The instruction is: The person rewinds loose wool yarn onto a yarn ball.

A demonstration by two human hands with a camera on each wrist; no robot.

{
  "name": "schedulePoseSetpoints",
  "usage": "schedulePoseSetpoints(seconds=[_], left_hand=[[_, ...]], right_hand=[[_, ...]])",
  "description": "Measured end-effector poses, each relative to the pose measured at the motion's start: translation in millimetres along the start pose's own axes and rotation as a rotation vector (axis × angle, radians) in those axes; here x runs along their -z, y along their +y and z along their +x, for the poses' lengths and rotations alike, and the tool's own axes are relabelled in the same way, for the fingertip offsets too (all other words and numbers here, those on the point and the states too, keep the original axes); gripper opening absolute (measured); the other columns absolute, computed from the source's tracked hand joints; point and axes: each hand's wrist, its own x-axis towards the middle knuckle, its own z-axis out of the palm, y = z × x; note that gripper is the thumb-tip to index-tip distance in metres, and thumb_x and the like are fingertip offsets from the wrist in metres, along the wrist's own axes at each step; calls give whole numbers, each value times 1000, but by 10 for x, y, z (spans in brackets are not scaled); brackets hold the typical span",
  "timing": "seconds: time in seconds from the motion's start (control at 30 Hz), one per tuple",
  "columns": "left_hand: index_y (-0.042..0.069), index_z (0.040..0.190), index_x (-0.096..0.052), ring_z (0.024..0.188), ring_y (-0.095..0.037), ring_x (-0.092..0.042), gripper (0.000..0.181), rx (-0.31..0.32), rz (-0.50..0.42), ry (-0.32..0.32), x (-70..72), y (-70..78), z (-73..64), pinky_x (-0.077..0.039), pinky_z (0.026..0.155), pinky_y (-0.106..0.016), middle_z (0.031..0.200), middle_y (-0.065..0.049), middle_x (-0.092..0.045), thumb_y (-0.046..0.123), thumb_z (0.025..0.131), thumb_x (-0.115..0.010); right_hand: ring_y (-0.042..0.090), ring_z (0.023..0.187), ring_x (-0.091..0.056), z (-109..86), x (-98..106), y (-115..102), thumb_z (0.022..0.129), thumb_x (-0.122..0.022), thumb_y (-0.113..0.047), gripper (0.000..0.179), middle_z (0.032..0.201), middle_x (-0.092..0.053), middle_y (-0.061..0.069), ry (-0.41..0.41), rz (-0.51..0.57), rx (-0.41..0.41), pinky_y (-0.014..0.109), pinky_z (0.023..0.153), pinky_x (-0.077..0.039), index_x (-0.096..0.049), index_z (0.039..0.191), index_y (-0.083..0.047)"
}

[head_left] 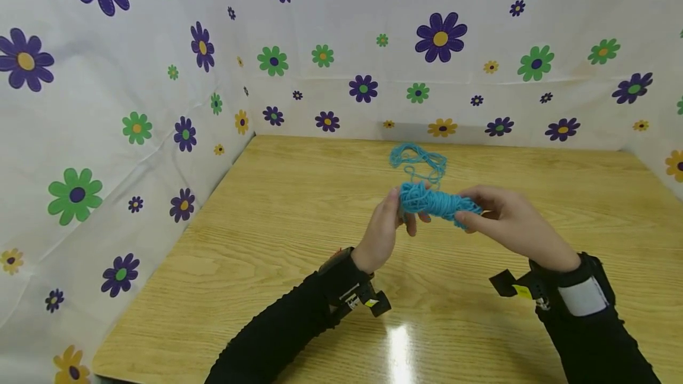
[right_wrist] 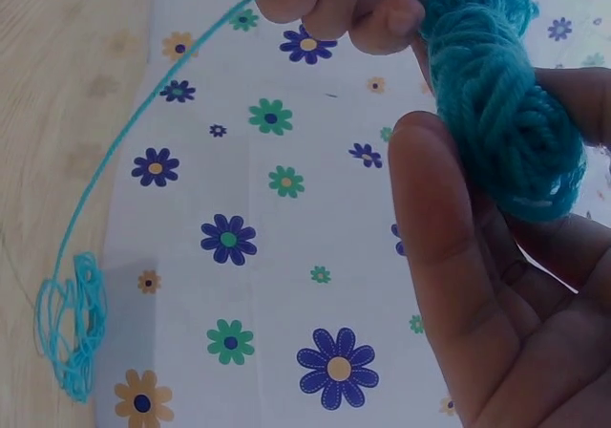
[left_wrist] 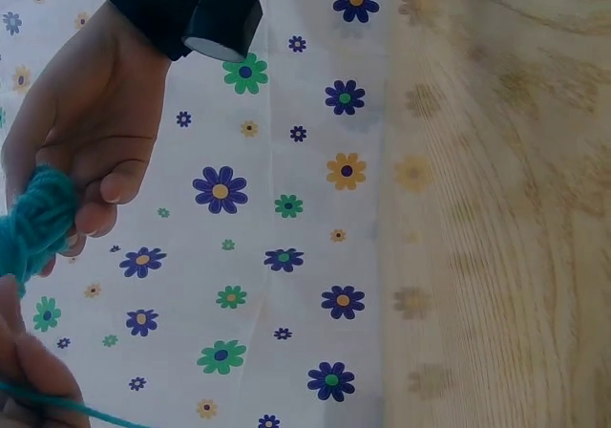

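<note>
A wound bundle of blue yarn (head_left: 439, 203) is held level above the table between both hands. My right hand (head_left: 509, 221) grips its right end between thumb and fingers; the right wrist view shows the bundle (right_wrist: 501, 103) close up beside that thumb. At the other end, my left hand (head_left: 380, 233) holds the yarn, thumb up against the bundle. A single strand (right_wrist: 153, 108) passes over the curled left fingers (right_wrist: 329, 3) and runs down to a loose tangle of yarn (head_left: 429, 162) on the table. In the left wrist view, my left hand (left_wrist: 33, 375) is mostly cut off.
A wooden table (head_left: 277, 212) lies under the hands. White cloth walls (head_left: 331, 28) with printed flowers stand behind it and on the left. Each wrist wears a black strap with a small camera (head_left: 380, 304).
</note>
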Motion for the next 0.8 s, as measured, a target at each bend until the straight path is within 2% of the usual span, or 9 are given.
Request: schedulePoseSetpoints(seconds=[0.07, 0.13, 0.23, 0.27, 0.37, 0.47, 0.5, 0.67, 0.8], left_hand=[[-11, 122, -47, 54, -15, -38, 80, -18, 39, 7, -13, -16, -11, -34, 51, -26, 74, -23, -49, 56, 98, -10], [-9, 105, -51, 50, -16, -30, 76, -29, 66, 18, -25, -29, -23, -28, 49, -27, 66, -16, -43, 55, 98, -10], [-4, 80, -40, 51, -17, -25, 64, -50, 106, 47, -40, -33, -41, -26, 54, -30, 62, -9, -35, 51, 100, -13], [-2, 77, -36, 52, -18, -25, 59, -56, 126, 57, -46, -27, -44, -30, 58, -30, 63, -8, -33, 47, 101, -14], [-6, 91, -45, 53, -18, -26, 43, -76, 197, 116, -62, 3, -57, -30, 63, -31, 61, -5, -31, 26, 105, -19], [-9, 110, -45, 51, -17, -24, 26, -67, 234, 173, -78, 34, -68, -29, 57, -30, 59, -3, -29, 6, 103, -25], [-9, 115, -43, 49, -16, -23, 24, -63, 234, 191, -86, 47, -74, -24, 53, -31, 57, -2, -28, 3, 102, -27], [-7, 98, -47, 44, -14, -19, 13, -98, 223, 223, -145, 108, -120, -19, 45, -31, 56, -3, -27, -2, 99, -35], [-6, 94, -52, 42, -13, -21, 10, -158, 235, 208, -203, 155, -162, -20, 43, -32, 54, -3, -28, -6, 95, -43]], right_hand=[[17, 67, -63, 0, 10, -2, 89, -60, -6, 22, 85, -62, 12, 19, -11, -7, 24, 60, -54, -59, 108, 5], [15, 67, -63, -1, 22, 2, 89, -60, -5, 22, 85, -63, 12, 37, -20, -3, 23, 59, -53, -60, 108, 5], [12, 66, -63, -5, 44, 13, 88, -61, -3, 21, 85, -63, 12, 60, -33, 10, 21, 59, -53, -60, 107, 5], [11, 66, -62, -7, 52, 17, 88, -61, -3, 21, 85, -63, 12, 68, -40, 12, 20, 59, -52, -60, 107, 6], [9, 67, -61, -11, 80, 32, 87, -62, -2, 22, 85, -63, 13, 99, -68, 18, 17, 59, -51, -60, 107, 6], [7, 68, -61, -11, 104, 49, 86, -63, -3, 23, 87, -64, 14, 130, -101, 15, 13, 60, -50, -61, 107, 6], [7, 69, -60, -12, 112, 57, 86, -63, -3, 23, 87, -64, 14, 139, -112, 14, 12, 61, -49, -61, 107, 6], [3, 73, -59, -11, 123, 78, 86, -65, -7, 25, 89, -65, 14, 176, -146, -7, 9, 64, -47, -61, 107, 6], [3, 71, -61, 1, 104, 85, 84, -66, -7, 24, 86, -66, 13, 208, -165, 0, 9, 62, -47, -63, 104, 5]])
